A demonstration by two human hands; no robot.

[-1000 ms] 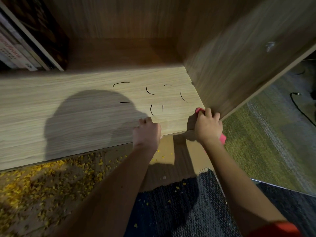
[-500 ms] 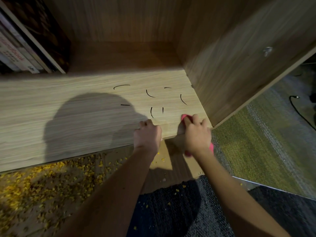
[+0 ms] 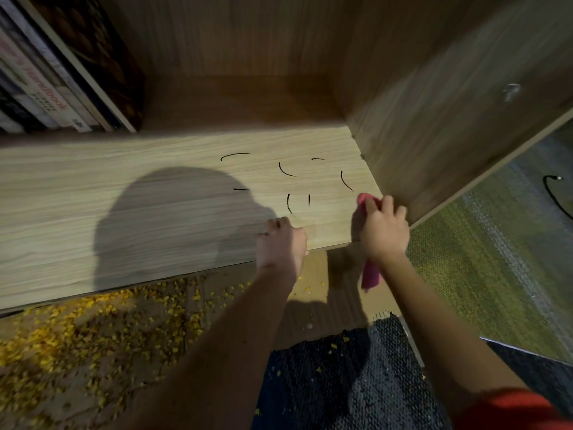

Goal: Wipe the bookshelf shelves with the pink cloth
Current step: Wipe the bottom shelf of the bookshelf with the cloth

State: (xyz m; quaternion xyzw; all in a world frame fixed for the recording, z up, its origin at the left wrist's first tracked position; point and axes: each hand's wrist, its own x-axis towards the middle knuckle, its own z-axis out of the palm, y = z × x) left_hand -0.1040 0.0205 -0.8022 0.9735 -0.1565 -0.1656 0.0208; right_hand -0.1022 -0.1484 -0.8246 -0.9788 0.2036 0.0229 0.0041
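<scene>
Head | right grip point(image 3: 384, 234) holds pink cloth point(image 3: 370, 276) | left grip point(image 3: 282, 243) holds shelf point(image 3: 62, 228) edge | book spine point(image 3: 46, 91): "Handbook"

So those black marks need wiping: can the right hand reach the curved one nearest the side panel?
Probably yes: the right hand holds the pink cloth just short of that black mark, with only bare shelf between.

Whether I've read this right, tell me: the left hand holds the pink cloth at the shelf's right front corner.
Not right. The head view shows the right hand holding the pink cloth at the right front corner of the shelf. The left hand only grips the front edge and has no cloth.
</scene>
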